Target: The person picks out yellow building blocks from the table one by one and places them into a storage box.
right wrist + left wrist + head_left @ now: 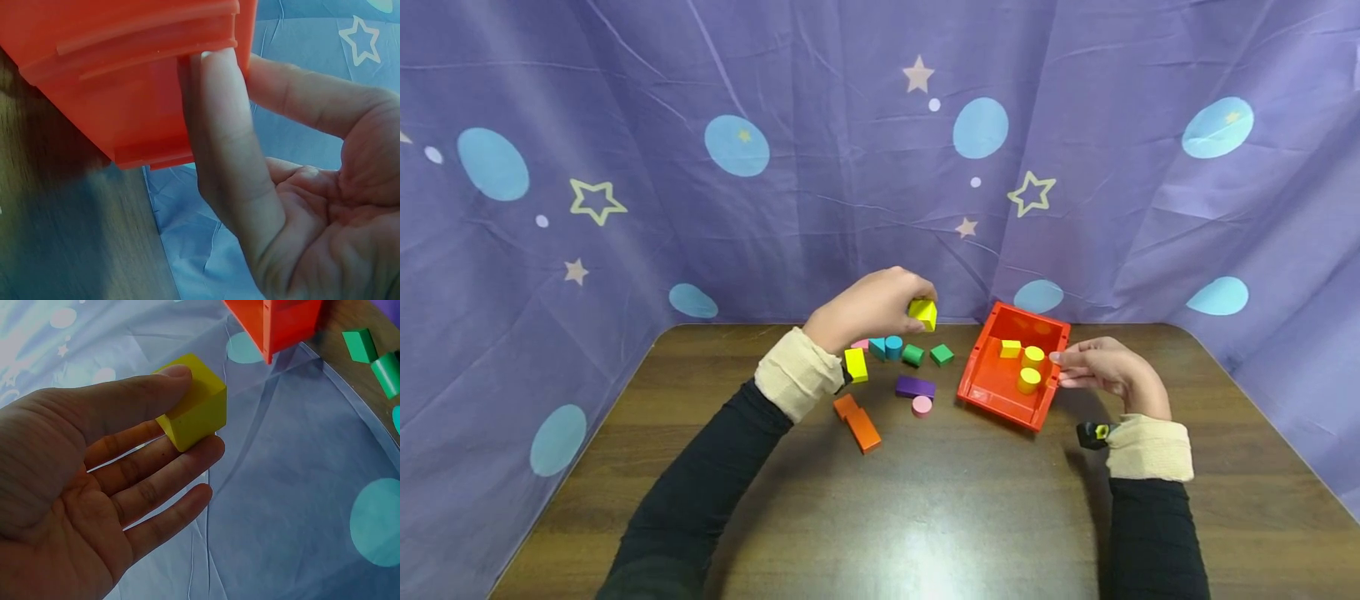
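Yellow block (922, 314) sits in your left hand (874, 307) above the table's (970, 508) far side, left of the red bin (1000, 393); your right hand (1105, 369) holds its right rim. Two yellow cylinders (1029, 381) lie inside. Left wrist: your thumb and fingers pinch the block, little finger apart. Right wrist: your fingers pinch the bin's wall.

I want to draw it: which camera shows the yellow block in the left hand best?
The left wrist view: the yellow block looks biggest there, in the left hand. The head view shows it smaller, partly covered; the right wrist view doesn't show it.
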`<action>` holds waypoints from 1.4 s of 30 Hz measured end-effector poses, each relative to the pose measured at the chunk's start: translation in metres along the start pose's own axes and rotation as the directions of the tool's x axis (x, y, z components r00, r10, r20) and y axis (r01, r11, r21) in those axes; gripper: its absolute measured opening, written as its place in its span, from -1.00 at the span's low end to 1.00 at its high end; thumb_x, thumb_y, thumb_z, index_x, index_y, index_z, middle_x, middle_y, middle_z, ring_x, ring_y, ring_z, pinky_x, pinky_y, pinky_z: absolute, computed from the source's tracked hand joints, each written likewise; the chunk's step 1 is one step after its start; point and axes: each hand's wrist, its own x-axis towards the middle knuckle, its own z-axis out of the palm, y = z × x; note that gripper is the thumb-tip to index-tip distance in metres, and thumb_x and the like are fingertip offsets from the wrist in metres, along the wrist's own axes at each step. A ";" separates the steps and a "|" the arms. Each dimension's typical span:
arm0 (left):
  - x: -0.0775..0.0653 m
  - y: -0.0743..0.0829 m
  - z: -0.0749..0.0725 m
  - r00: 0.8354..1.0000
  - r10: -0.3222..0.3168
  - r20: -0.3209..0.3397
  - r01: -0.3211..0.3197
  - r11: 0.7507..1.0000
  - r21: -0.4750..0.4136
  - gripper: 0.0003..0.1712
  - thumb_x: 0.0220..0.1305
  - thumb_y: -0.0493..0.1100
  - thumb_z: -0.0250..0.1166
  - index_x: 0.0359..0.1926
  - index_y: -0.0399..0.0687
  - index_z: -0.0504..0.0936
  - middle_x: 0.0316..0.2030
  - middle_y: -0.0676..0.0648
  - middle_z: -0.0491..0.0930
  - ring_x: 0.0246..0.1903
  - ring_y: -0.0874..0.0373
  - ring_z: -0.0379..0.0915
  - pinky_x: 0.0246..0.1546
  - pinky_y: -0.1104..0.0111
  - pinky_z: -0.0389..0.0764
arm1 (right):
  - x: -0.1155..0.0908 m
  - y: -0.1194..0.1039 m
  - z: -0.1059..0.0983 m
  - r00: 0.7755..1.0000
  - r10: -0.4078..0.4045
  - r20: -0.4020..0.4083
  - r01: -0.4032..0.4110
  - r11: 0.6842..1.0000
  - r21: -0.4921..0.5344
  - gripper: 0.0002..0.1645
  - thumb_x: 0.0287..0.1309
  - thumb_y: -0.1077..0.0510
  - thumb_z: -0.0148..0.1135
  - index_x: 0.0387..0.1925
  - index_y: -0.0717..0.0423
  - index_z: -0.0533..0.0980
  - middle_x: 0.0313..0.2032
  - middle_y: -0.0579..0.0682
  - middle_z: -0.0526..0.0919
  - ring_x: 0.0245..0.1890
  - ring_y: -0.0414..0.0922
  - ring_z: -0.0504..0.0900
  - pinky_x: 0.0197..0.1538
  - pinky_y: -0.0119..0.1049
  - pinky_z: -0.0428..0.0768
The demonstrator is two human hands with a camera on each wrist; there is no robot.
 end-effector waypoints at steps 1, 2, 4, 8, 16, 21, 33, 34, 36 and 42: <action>0.002 0.001 0.000 1.000 0.002 0.002 -0.002 1.000 0.000 -0.76 0.23 -0.20 0.47 -0.08 -0.09 0.73 -0.22 -0.02 0.71 -0.26 0.09 0.56 -0.12 0.27 0.62 | 0.000 0.000 0.000 1.000 0.001 -0.001 -0.001 1.000 -0.004 -0.67 0.43 0.14 0.20 -0.03 0.37 0.42 -0.43 -0.14 0.70 -0.40 -0.29 0.72 -0.08 -0.32 0.73; 0.003 0.002 0.001 1.000 0.005 0.003 -0.005 1.000 0.000 -0.76 0.23 -0.20 0.47 -0.07 -0.10 0.73 -0.21 -0.03 0.71 -0.24 0.09 0.56 -0.11 0.27 0.62 | 0.000 0.000 0.000 1.000 -0.001 0.000 0.001 1.000 -0.006 -0.68 0.43 0.14 0.20 -0.04 0.36 0.43 -0.43 -0.14 0.70 -0.40 -0.29 0.72 -0.08 -0.32 0.73; 0.006 0.004 0.001 1.000 0.012 0.003 -0.012 1.000 0.003 -0.76 0.22 -0.21 0.47 -0.07 -0.10 0.74 -0.20 -0.03 0.72 -0.23 0.08 0.57 -0.09 0.26 0.62 | 0.000 0.000 -0.001 1.000 -0.002 0.001 0.002 1.000 -0.010 -0.69 0.43 0.14 0.20 -0.05 0.35 0.43 -0.43 -0.14 0.70 -0.40 -0.29 0.72 -0.07 -0.32 0.73; 0.013 0.008 0.003 0.999 0.033 -0.004 -0.033 0.999 0.014 -0.78 0.21 -0.21 0.47 -0.11 -0.09 0.74 -0.23 -0.02 0.71 -0.25 0.09 0.55 -0.13 0.28 0.60 | 0.000 0.000 -0.002 1.000 -0.002 0.006 0.002 1.000 0.000 -0.69 0.43 0.14 0.20 -0.05 0.35 0.44 -0.42 -0.15 0.70 -0.39 -0.29 0.72 -0.09 -0.33 0.73; 0.024 0.017 0.006 0.999 0.053 0.004 -0.053 0.998 0.016 -0.78 0.21 -0.21 0.47 -0.11 -0.09 0.73 -0.24 -0.01 0.70 -0.27 0.10 0.53 -0.14 0.29 0.58 | 0.001 0.001 -0.001 1.000 0.004 0.003 -0.004 1.000 -0.002 -0.70 0.42 0.13 0.21 -0.06 0.33 0.44 -0.43 -0.15 0.70 -0.39 -0.27 0.73 -0.08 -0.33 0.73; 0.030 0.020 0.009 0.999 0.049 0.021 -0.050 0.998 0.026 -0.75 0.21 -0.18 0.47 -0.07 -0.05 0.73 -0.21 0.01 0.70 -0.25 0.13 0.52 -0.14 0.31 0.56 | 0.003 0.001 -0.001 1.000 -0.001 0.007 0.001 1.000 -0.010 -0.72 0.43 0.14 0.20 -0.09 0.33 0.44 -0.43 -0.15 0.70 -0.40 -0.29 0.72 -0.06 -0.32 0.72; 0.039 0.028 0.012 0.997 0.052 0.049 -0.052 0.999 0.001 -0.82 0.26 -0.13 0.44 -0.13 -0.01 0.70 -0.31 0.04 0.60 -0.31 0.15 0.45 -0.25 0.37 0.47 | 0.003 0.002 -0.004 1.000 -0.024 0.011 0.024 0.999 0.032 -0.86 0.44 0.21 0.16 -0.17 0.25 0.49 -0.43 -0.14 0.70 -0.40 -0.29 0.72 -0.14 -0.37 0.73; 0.040 0.028 0.013 0.997 0.053 0.049 -0.053 0.999 0.005 -0.82 0.26 -0.12 0.45 -0.14 0.00 0.70 -0.32 0.05 0.58 -0.32 0.15 0.44 -0.26 0.37 0.46 | 0.003 0.002 -0.004 1.000 -0.021 0.008 0.020 0.999 0.028 -0.84 0.43 0.19 0.17 -0.16 0.26 0.48 -0.43 -0.14 0.70 -0.40 -0.29 0.72 -0.14 -0.37 0.73; 0.042 0.029 0.015 0.997 0.052 0.053 -0.052 0.999 0.008 -0.82 0.25 -0.12 0.45 -0.14 0.01 0.70 -0.35 0.05 0.55 -0.33 0.16 0.42 -0.28 0.37 0.43 | 0.004 0.003 -0.004 1.000 -0.016 0.009 0.016 1.000 0.020 -0.80 0.43 0.17 0.19 -0.14 0.28 0.46 -0.43 -0.14 0.70 -0.40 -0.29 0.72 -0.14 -0.36 0.73; 0.046 0.030 0.019 0.996 0.030 0.080 -0.031 1.000 0.002 -0.79 0.27 -0.10 0.45 -0.10 0.02 0.70 -0.33 0.05 0.57 -0.30 0.17 0.42 -0.25 0.36 0.45 | 0.004 0.002 -0.002 1.000 -0.020 0.006 0.020 1.000 0.011 -0.78 0.43 0.17 0.18 -0.12 0.30 0.45 -0.43 -0.15 0.70 -0.39 -0.30 0.72 -0.11 -0.35 0.73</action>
